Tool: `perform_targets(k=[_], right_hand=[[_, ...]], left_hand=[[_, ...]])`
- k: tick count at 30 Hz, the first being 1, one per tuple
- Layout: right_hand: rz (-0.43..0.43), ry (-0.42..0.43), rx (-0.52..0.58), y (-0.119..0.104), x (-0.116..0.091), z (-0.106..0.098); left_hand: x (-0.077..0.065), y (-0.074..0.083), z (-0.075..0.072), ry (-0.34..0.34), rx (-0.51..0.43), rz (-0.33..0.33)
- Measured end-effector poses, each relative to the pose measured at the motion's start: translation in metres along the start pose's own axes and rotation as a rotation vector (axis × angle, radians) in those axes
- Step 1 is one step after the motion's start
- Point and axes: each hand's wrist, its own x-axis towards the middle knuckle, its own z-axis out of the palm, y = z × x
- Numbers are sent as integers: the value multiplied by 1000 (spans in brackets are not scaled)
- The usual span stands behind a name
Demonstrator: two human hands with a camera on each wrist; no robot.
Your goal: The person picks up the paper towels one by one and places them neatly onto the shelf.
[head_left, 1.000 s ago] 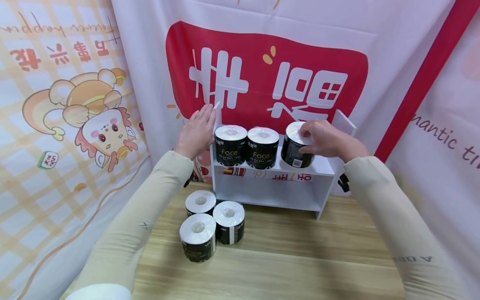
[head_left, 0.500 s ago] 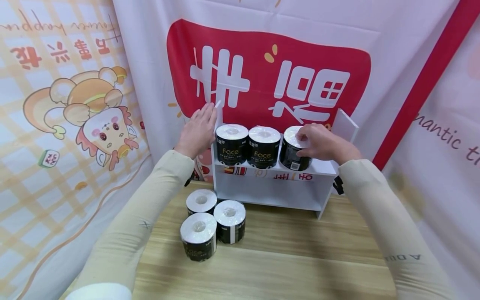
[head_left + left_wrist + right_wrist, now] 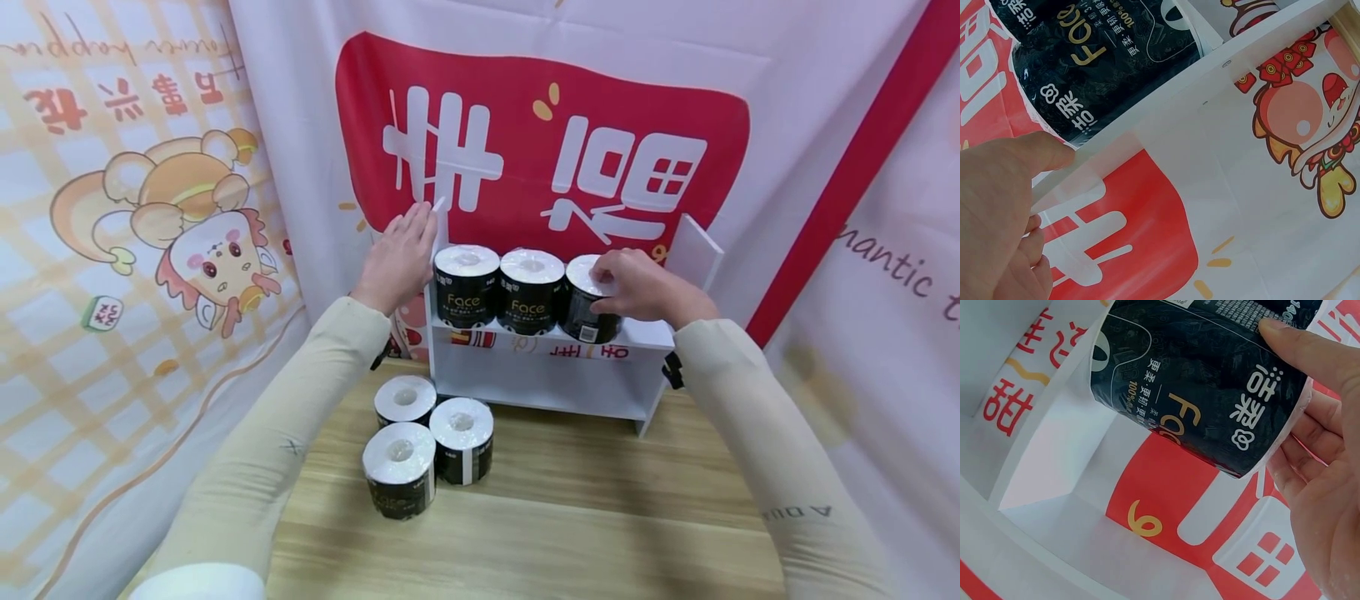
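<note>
A white shelf unit stands against the back curtain, with three black-wrapped toilet rolls upright in a row on its upper board. My left hand grips the top of its left side panel, thumb on the inner face and fingers curled outside. My right hand holds the rightmost toilet roll by its upper part, the thumb against the printed front and the fingers round behind. That roll stands close beside the middle roll; the left roll is next to the left panel.
Three more toilet rolls stand grouped on the wooden table: a rear one, a right one and a front one. The shelf's right side panel rises beside my right hand. Printed curtains enclose the table.
My right hand has moved the rightmost roll left and slightly toward me, narrowing the gap to the middle roll. The left hand keeps its hold on the panel.
</note>
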Motion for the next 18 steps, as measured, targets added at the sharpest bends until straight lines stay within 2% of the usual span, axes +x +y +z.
perform_targets(k=[10, 18], right_hand=[[-15, 3, 7, 3, 2, 1], [-16, 1, 11, 5, 2, 3]], left_hand=[[-1, -1, 0, -29, 8, 3], [-1, 0, -1, -14, -19, -5]])
